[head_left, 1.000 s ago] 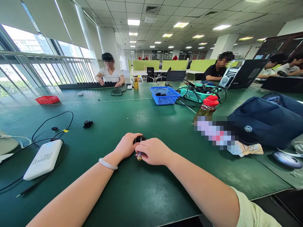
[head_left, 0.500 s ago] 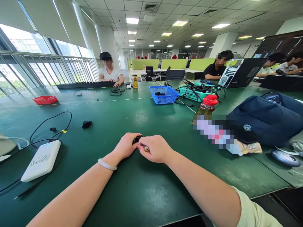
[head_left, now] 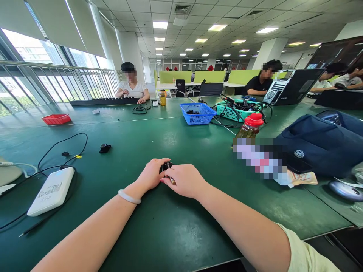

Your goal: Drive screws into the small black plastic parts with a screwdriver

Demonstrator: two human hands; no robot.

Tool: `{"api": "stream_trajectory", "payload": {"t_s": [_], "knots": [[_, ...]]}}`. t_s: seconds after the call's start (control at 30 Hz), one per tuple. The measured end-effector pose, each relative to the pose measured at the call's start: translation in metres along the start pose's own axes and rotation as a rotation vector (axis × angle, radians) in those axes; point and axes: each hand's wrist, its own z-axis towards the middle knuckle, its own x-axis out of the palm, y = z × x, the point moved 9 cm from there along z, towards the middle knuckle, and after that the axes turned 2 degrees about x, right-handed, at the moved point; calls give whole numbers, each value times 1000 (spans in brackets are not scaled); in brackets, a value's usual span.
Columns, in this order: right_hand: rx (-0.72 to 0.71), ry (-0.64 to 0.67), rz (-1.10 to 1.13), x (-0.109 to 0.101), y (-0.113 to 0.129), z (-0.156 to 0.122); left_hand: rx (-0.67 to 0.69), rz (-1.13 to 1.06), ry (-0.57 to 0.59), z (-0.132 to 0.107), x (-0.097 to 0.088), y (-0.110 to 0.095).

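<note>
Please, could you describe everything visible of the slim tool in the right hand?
The slim, stick-shaped tool with a brownish-gold near end is gripped, tilted, in the right hand, whose fingers hide its middle. Its material is unclear. Its far end points toward the small black object in the left hand; contact there cannot be told.

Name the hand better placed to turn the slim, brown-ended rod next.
Probably the right: the right hand grips the slim, brown-ended rod in its fingers, while the left hand is occupied holding the small black object.
</note>
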Motion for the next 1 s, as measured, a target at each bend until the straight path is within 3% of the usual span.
{"api": "stream_trajectory", "payload": {"t_s": [0.27, 0.6, 0.83, 1.0], "knots": [[62, -198, 33, -22, -10, -3, -8, 2, -22, 1, 0, 1], [24, -192, 4, -18, -4, -4, -5, -10, 3, 0, -2, -5], [-106, -109, -23, -11, 9, -3, -15, 5, -14, 1, -3, -3], [-103, -148, -29, -15, 8, -3, -13, 0, -13, 1, -2, -1]]}}
